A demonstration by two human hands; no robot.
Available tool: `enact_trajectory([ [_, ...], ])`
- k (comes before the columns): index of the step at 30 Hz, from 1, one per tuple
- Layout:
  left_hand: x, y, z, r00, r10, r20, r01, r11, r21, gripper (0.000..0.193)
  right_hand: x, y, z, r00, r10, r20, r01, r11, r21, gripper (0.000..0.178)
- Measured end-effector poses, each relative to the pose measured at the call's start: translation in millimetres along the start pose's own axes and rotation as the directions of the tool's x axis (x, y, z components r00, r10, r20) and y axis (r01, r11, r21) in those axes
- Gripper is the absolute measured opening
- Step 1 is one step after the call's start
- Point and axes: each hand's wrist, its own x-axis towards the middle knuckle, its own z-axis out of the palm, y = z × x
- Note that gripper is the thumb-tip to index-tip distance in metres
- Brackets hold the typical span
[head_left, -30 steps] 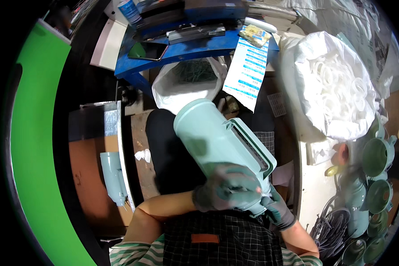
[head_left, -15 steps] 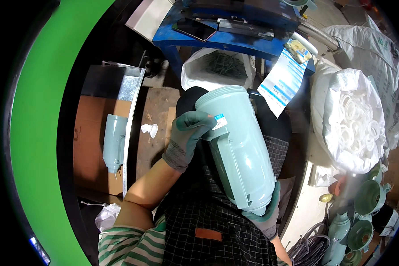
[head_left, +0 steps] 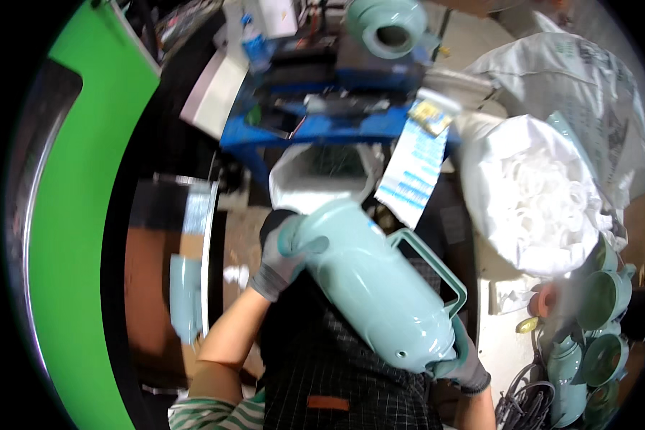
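The scene is viewed from the person's head, by the left of two wide fisheye cameras worn side by side. The lens is pointed steeply downward and somewhat forward: the dark checked apron (head_left: 347, 390) is caught at the near edge, the blue desk (head_left: 344, 129) on the far side. The pale green vessel (head_left: 373, 290) is seen close up, near the middle. The span is stretched from the green panel (head_left: 68, 215) on the left, bowed by the lens, to the white sack (head_left: 484, 208) on the right.
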Motion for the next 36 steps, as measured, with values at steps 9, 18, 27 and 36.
enact_trajectory([
  [9, 209, 181, 71, 0.606, 0.791, 0.079, -0.485, 0.288, 0.826, 0.069, -45, -19, -51, 0.786, -0.115, -0.608, 0.372, 0.873, 0.315, 0.097],
  [18, 33, 119, 26, 0.344, 0.906, 0.247, -0.479, -0.058, 0.876, 0.04, 45, -185, -69, 0.672, -0.561, -0.483, 0.545, 0.816, -0.19, 0.089],
  [27, -86, 52, -11, 0.534, 0.83, 0.16, -0.592, 0.232, 0.772, 0.032, 256, -248, 56, 0.924, -0.373, -0.087, 0.377, 0.845, 0.378, 0.066],
  [36, -98, 24, 4, 0.538, 0.789, 0.297, -0.742, 0.278, 0.61, 0.031, 456, -270, 68, 0.725, -0.63, 0.278, 0.001, 0.404, 0.915, 0.061],
])
